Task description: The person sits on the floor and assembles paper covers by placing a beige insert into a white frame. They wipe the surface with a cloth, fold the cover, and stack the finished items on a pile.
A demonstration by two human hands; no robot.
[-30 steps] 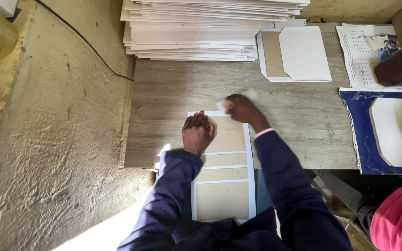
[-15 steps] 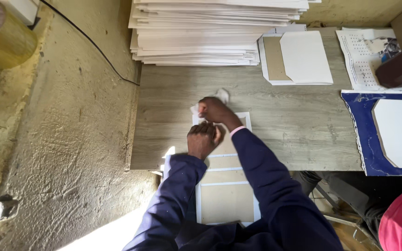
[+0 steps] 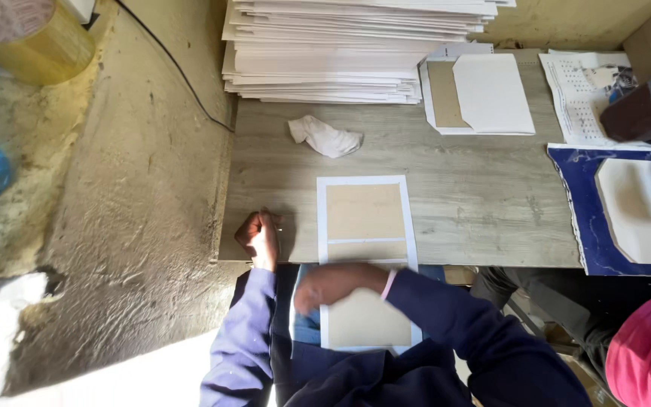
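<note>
A white cover sheet (image 3: 367,183) with brown cardboard panels glued on it lies on the grey wooden table (image 3: 476,196), its near end hanging over the front edge onto my lap. My right hand (image 3: 331,286) reaches across that overhanging part, fingers curled at the sheet's left edge. My left hand (image 3: 259,237) rests as a closed fist on the table's front left corner, apart from the sheet. A crumpled white cloth (image 3: 325,137) lies alone on the table behind the sheet.
A tall stack of white sheets (image 3: 340,53) fills the back of the table. A folded board cover (image 3: 480,94) lies beside it, printed paper (image 3: 582,94) further right. A blue sheet with a pale board (image 3: 627,207) lies at right, by a person in pink (image 3: 649,354). Rough concrete floor at left.
My right hand has let go of the white cloth, which now lies behind the sheet. Both hands have drawn back toward me, the left one off the sheet to the table's corner.
</note>
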